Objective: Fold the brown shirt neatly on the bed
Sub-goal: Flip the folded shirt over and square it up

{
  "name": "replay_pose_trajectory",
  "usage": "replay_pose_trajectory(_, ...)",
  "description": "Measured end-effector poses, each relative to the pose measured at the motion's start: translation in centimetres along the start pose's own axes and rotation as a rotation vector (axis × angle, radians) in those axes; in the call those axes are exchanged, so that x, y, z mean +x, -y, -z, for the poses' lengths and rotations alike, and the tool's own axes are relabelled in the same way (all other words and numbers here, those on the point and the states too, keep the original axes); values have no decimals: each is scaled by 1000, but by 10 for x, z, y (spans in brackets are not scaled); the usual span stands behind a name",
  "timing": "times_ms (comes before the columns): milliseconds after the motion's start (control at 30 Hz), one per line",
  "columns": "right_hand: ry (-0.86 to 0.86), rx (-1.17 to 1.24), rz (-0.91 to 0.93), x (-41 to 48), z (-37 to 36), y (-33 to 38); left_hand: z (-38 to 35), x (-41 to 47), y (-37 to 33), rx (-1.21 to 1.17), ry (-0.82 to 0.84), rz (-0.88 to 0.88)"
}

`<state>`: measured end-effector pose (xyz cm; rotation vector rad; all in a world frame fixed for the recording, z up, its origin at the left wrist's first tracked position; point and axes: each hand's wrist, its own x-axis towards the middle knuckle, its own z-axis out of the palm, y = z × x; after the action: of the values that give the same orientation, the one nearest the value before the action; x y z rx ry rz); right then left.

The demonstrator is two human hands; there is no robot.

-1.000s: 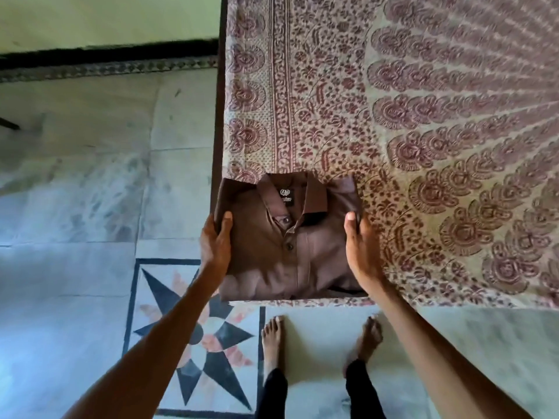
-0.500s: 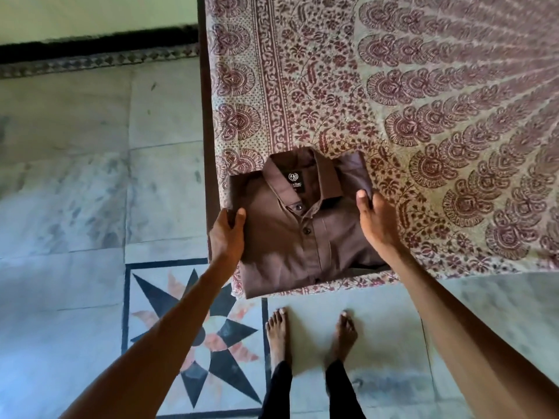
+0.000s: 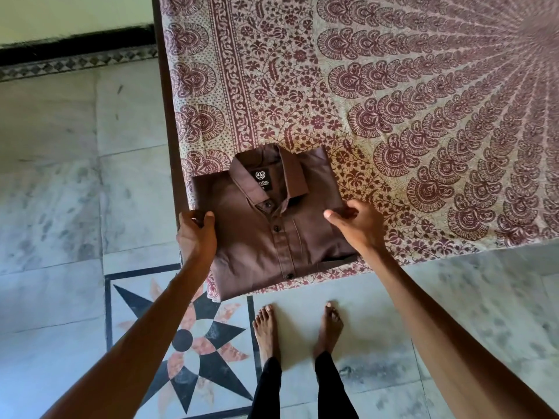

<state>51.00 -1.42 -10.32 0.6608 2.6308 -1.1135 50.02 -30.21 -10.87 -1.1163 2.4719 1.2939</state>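
The brown shirt [image 3: 266, 234] lies folded into a rectangle at the near left corner of the bed [image 3: 393, 116], collar up and buttons showing. Its lower left corner hangs slightly past the bed's edge. My left hand [image 3: 196, 234] grips the shirt's left edge, thumb on top and fingers curled under. My right hand [image 3: 357, 225] holds the right edge, with the thumb on the fabric and the fingers bent around the fold.
The bed is covered with a cream and maroon printed sheet [image 3: 423, 86]. Its dark wooden frame edge [image 3: 169, 116] runs along the left. The marble floor [image 3: 60, 176] has a star inlay [image 3: 187, 340]. My bare feet [image 3: 296, 331] stand close to the bed.
The folded shirt has turned a little counter-clockwise and sits further onto the bed. Both hands moved with it and stayed on its side edges.
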Motion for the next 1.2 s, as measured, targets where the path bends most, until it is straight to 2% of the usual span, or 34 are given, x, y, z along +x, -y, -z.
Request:
replay_pose_trajectory(200,-58,-102,20,-1,-4,8,3,5,-1,-7,19,35)
replay_pose_trajectory(300,-16,-62,11,0,-6,10,5,7,2,11,20,37)
replay_pose_trajectory(433,-34,219,-217,9,-8,4,7,6,5,-1,-1,38)
replay_pose_trajectory(533,33,247,-351,13,-16,-5,6,4,6,4,-52,17)
replay_pose_trajectory(600,44,236,-363,18,-16,-5,6,4,5,19,-78,5)
replay_pose_trajectory(667,37,134,-301,21,-13,-1,5,6,3,57,-98,12)
replay_pose_trajectory(767,-66,-2,-184,18,-11,9,5,3,-1,161,-194,-29)
replay_pose_trajectory(867,-279,-199,159,11,-18,12,-1,-12,-2,292,-253,-371)
replay_pose_trajectory(933,-334,-297,392,12,-27,14,-11,-20,-1,411,-157,-622)
replay_pose_trajectory(967,-288,-333,464,14,-31,16,-18,-19,3,495,-94,-693)
replay_pose_trajectory(1033,-131,-440,531,22,-43,11,-29,-8,12,613,-6,-723)
replay_pose_trajectory(1133,45,-581,494,36,-54,-1,-36,14,24,656,3,-612)
replay_pose_trajectory(1200,74,-624,472,40,-56,-7,-37,23,25,657,-6,-566)
